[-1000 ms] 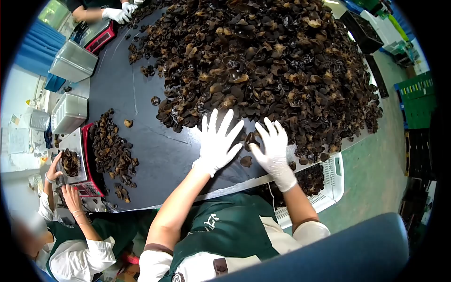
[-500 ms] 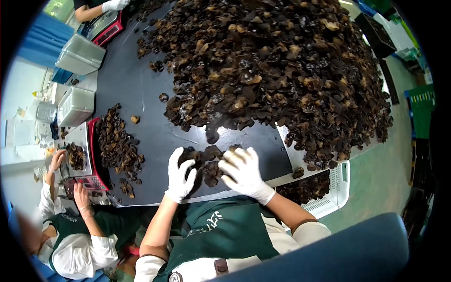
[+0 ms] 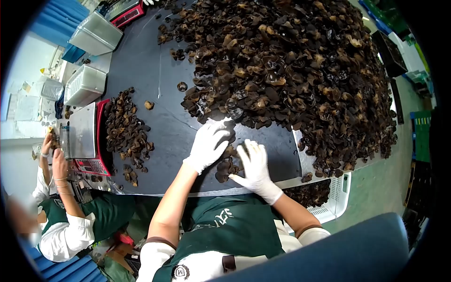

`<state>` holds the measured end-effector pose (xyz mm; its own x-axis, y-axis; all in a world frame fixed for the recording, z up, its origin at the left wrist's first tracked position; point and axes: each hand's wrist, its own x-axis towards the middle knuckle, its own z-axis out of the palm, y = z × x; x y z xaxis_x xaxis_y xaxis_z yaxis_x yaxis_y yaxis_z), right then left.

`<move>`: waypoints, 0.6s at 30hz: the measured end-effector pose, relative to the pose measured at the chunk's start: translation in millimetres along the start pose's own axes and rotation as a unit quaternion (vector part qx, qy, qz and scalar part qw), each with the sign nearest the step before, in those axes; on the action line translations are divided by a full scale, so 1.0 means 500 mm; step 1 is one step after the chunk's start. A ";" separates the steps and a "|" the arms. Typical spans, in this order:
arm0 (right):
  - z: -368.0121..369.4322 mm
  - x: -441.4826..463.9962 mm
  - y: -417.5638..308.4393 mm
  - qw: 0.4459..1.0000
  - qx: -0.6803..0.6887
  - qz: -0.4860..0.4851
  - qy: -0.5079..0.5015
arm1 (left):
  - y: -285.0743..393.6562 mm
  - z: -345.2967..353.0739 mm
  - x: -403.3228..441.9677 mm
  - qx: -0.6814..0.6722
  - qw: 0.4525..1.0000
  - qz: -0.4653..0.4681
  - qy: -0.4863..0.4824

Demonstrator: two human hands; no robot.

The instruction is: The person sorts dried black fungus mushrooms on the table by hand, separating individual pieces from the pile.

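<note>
On the flat dark-grey tabletop [image 3: 164, 145]: loose dark-brown ruffled fungus pieces [image 3: 225, 170], near its front edge.
Left white-gloved hand [image 3: 208, 145]: fingers slightly bent beside the large fungus heap [image 3: 282, 70]; grip cannot be told.
Right white-gloved hand [image 3: 256, 171]: fingers parted, thumb at the pieces.
Leftward room: tabletop reaches a smaller pile [image 3: 126, 127].

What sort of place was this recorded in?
Probably a food sorting or weighing workshop: a big heap of dark, fungus-like pieces covers much of the table, with a red-edged scale at one side and a slotted white basket below.
</note>
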<state>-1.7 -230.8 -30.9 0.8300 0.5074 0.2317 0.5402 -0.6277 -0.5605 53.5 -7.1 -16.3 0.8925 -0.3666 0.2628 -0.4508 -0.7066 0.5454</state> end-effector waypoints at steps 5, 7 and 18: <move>0.086 0.096 -0.096 0.992 0.080 -0.095 -0.017 | -0.063 -0.042 -0.117 0.015 0.997 -0.072 0.033; 0.124 0.120 -0.127 0.988 0.047 -0.145 0.017 | -0.072 -0.066 -0.160 -0.005 0.988 -0.127 0.087; -0.044 0.109 0.008 0.977 0.189 0.031 0.090 | 0.064 -0.125 -0.267 0.060 0.971 -0.143 0.181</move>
<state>48.8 -218.7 -3.1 0.8886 0.3428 0.3048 0.4266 -0.3735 -0.8237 -78.9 57.1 15.8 0.9181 0.0776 0.3887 -0.1618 -0.8219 0.5462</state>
